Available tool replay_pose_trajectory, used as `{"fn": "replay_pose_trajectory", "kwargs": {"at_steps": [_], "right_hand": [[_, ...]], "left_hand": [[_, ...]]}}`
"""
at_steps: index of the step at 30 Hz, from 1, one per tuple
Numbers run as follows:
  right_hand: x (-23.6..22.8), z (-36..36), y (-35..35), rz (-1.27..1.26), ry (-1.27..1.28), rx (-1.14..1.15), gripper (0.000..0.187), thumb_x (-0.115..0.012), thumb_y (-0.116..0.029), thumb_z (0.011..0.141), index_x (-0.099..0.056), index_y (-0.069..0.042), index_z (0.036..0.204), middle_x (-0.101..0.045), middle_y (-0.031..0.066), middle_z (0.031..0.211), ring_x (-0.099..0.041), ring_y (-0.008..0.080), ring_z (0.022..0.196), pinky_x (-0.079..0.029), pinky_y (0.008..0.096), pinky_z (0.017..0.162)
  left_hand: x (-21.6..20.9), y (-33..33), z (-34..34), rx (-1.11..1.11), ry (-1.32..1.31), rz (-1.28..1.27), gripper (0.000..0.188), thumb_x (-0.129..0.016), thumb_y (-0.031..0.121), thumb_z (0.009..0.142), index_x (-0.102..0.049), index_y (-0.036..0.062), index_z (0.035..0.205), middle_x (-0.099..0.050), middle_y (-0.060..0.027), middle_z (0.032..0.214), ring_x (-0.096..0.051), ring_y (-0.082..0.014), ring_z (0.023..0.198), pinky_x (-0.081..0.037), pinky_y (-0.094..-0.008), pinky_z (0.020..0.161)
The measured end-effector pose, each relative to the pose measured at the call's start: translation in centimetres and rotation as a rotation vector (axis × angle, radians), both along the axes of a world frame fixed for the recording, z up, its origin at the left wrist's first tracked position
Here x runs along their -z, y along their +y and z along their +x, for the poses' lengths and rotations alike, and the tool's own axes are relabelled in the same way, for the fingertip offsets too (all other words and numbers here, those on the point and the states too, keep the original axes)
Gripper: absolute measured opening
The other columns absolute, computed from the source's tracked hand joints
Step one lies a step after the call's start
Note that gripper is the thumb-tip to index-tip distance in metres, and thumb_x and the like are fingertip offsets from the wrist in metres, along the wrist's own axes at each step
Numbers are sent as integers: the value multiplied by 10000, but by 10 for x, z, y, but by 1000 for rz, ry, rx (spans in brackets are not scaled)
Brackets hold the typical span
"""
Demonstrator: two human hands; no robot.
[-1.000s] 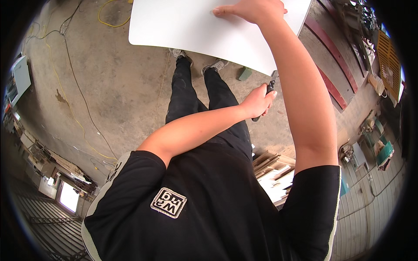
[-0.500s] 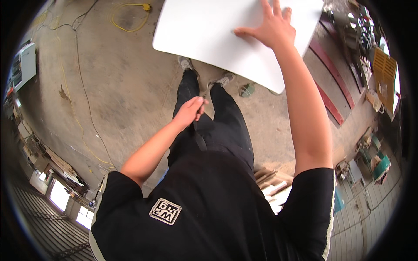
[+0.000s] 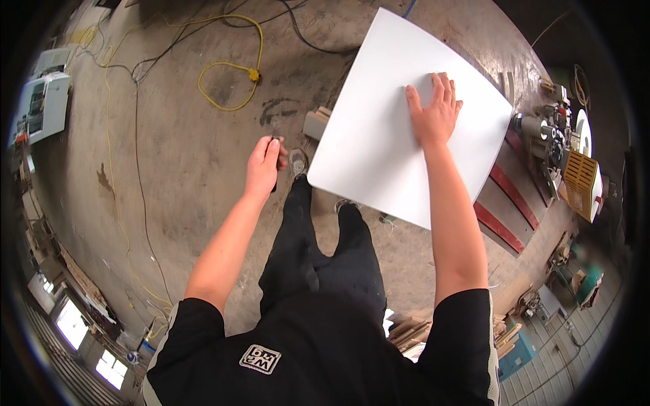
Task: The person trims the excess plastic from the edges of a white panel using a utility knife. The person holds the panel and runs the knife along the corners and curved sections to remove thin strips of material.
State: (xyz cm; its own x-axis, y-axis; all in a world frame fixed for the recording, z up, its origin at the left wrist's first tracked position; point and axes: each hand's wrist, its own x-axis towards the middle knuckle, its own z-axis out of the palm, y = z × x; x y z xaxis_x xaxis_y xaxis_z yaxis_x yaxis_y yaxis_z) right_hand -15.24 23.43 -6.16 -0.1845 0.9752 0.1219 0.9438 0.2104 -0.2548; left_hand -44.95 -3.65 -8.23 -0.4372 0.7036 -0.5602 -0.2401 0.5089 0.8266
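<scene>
A large white board point(image 3: 379, 115) with rounded corners lies in front of my feet, toward the right. My right hand point(image 3: 435, 122) rests on its surface, fingers spread and open. My left hand point(image 3: 264, 166) is closed round a slim black-handled tool point(image 3: 275, 184), out in front of my left leg and apart from the board. Most of the tool is hidden in my fist, so its exact kind does not show.
Wooden blocks point(image 3: 316, 124) sit beside the board's left edge. A yellow cord point(image 3: 230, 64) and dark cables point(image 3: 139, 135) run across the concrete floor. Right of the board are red curved strips point(image 3: 514, 196) and machinery point(image 3: 542, 128). Wood offcuts point(image 3: 409, 331) are piled to my right.
My left hand has moved from in front of my thighs outward to the left, still gripping the tool. My right hand stays on the board. The view has shifted, showing more of the board.
</scene>
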Motion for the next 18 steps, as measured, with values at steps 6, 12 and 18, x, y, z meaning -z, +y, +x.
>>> {"fn": "replay_pose_trajectory", "kwargs": {"at_steps": [6,12,18], "right_hand": [[2,-27,6,67,-34,50,648,-648,-542,1044,-538,-158,1554,-482,113,1695,-363,328,1632,-221,582,1353],[-4,-30,5,48,-46,50,631,-667,-486,1032,-545,-149,1551,-491,122,1686,-387,349,1617,-243,602,1336],[-9,-32,7,36,-29,42,625,-682,-422,1002,-559,-116,1533,-492,155,1680,-402,397,1604,-258,639,1313]], "left_hand": [[5,143,-24,313,215,232,252,-569,239,1172,-678,30,1261,-686,-11,1001,-624,-112,936,-521,-292,854],[22,245,-26,565,614,554,263,-650,362,1115,-706,106,1086,-671,-37,911,-652,-248,855,-506,-378,761],[31,330,-32,709,836,879,242,-655,336,1090,-658,163,921,-606,-21,827,-629,-273,800,-441,-409,746]]}}
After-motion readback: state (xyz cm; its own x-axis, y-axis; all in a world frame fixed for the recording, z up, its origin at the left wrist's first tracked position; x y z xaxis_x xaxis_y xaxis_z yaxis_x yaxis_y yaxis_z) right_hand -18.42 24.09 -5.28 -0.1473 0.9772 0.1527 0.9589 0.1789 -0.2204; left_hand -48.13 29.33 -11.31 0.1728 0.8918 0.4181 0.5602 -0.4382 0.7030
